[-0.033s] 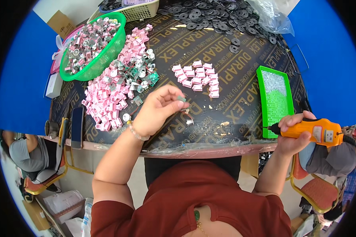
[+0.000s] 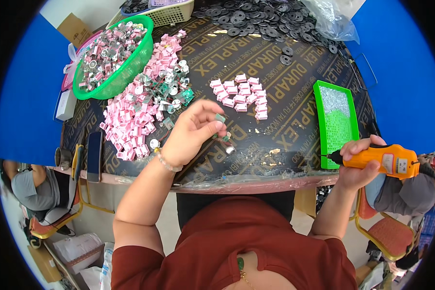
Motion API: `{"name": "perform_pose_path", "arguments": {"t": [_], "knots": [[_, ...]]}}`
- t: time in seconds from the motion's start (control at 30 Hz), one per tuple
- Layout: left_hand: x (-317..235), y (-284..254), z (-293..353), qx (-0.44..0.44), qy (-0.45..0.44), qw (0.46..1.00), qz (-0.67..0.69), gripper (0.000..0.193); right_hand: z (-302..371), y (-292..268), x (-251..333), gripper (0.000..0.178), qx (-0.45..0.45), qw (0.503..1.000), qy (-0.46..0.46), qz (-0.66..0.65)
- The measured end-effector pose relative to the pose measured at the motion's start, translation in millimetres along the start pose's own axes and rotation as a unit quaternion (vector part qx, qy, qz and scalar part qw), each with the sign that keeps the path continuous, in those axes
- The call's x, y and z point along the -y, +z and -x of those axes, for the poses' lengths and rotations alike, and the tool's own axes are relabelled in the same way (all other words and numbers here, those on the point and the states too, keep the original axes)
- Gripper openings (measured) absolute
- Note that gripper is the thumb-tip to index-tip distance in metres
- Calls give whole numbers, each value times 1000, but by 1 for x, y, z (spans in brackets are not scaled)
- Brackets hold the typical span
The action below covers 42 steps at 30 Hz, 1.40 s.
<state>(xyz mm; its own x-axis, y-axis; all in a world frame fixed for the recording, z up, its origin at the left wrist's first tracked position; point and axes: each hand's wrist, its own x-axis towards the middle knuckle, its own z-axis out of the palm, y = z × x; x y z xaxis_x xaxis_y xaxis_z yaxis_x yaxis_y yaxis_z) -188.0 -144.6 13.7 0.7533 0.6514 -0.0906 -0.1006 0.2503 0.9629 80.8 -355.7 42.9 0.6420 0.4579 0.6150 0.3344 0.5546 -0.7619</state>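
My left hand (image 2: 188,133) is closed in a pinch on a small translucent green part (image 2: 220,117) above the dark table (image 2: 198,162). Thin wires and a small whitish round piece (image 2: 230,150) hang below the fingers. My right hand (image 2: 358,169) is wrapped round an orange electric screwdriver (image 2: 389,162), whose thin bit points left over the near end of a green tray (image 2: 354,118). Tiny silvery pieces, probably screws, fill the tray's far part. Beyond my left hand lies a group of pink plastic housings (image 2: 240,99).
To the left, a heap of pink housings (image 2: 130,128) mixed with wired parts lies beside a full green basket (image 2: 147,53). Black discs (image 2: 270,21) cover the far side. A phone (image 2: 94,154) lies at the left edge. Other people sit at both sides.
My left fingers have shifted slightly, and the green part shows more. The dangling round piece has swung a little left. My right hand and the screwdriver look unmoved.
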Motion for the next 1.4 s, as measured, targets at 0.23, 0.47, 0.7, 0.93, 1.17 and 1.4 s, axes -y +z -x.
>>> {"name": "perform_pose_path", "arguments": {"t": [0.23, 0.47, 0.7, 0.93, 1.17, 1.4], "knots": [[1, -6, -12, -46, 33, 960, -274, 20, -2, 3, 0, 62, 1, 1000, 3, -3], [6, 20, -36, -84, 161, 858, -481, 24, -2, 9, 0, 61, -1, 1000, -4, -9], [31, 22, -66, -48, 288, 759, -582, 23, -4, 6, 2, 62, -9, 1000, -9, 0], [29, 29, -53, -41, 286, 740, -608, 24, -15, -10, 1, 58, -16, 999, -34, 25], [29, 56, -9, 25, 218, 780, -586, 23, -41, -32, -26, 47, -47, 999, 4, 12], [33, 61, -5, -10, 205, 788, -581, 23, -42, -35, -45, 42, -22, 999, 26, 18]]}}
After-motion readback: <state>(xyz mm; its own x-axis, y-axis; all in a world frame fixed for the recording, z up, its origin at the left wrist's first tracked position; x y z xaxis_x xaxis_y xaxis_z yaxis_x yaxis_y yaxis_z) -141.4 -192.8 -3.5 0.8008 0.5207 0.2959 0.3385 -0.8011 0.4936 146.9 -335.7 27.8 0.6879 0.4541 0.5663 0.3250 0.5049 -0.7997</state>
